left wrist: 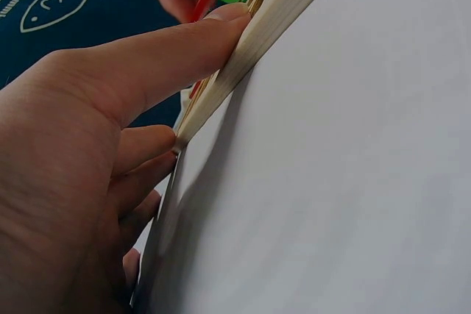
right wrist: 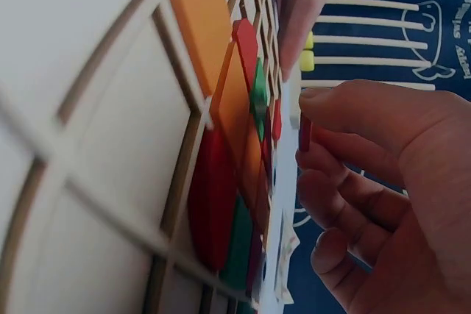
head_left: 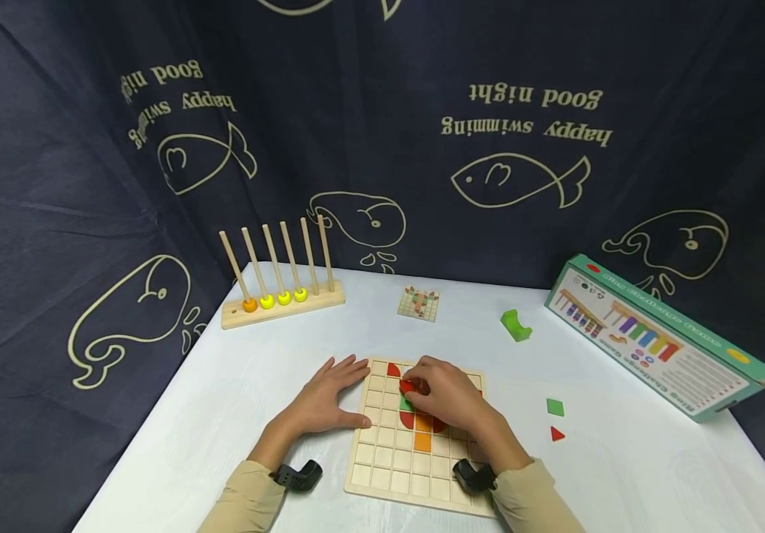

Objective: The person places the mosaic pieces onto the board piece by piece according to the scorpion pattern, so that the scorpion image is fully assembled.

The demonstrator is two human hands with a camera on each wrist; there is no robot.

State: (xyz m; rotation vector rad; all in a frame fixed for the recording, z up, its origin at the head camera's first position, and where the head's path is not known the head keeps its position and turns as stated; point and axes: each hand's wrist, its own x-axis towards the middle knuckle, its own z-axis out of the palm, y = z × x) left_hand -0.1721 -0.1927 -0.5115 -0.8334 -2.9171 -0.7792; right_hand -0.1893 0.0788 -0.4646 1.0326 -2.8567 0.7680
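My right hand (head_left: 450, 392) pinches a small red piece (right wrist: 305, 131) between thumb and fingers, just above the upper middle of a wooden grid board (head_left: 382, 474). On the left border of that board rests my left hand (head_left: 321, 400), its fingers fairly straight and the thumb (left wrist: 221, 23) lying on the rim. Among the pieces set in the grid are an orange square (head_left: 422, 442), a red rounded piece (head_left: 407, 420), a green piece (head_left: 406, 403) and, near the top, a red quarter-round piece (head_left: 393, 369). My right hand hides part of the grid.
A green rhombus (head_left: 555, 407) and a red triangle (head_left: 558, 434) lie right of the board. Behind are a pattern card (head_left: 419, 304), a green curved block (head_left: 516, 326) and a peg stand (head_left: 282, 312) with rings. A long game box (head_left: 662, 337) stands at right.
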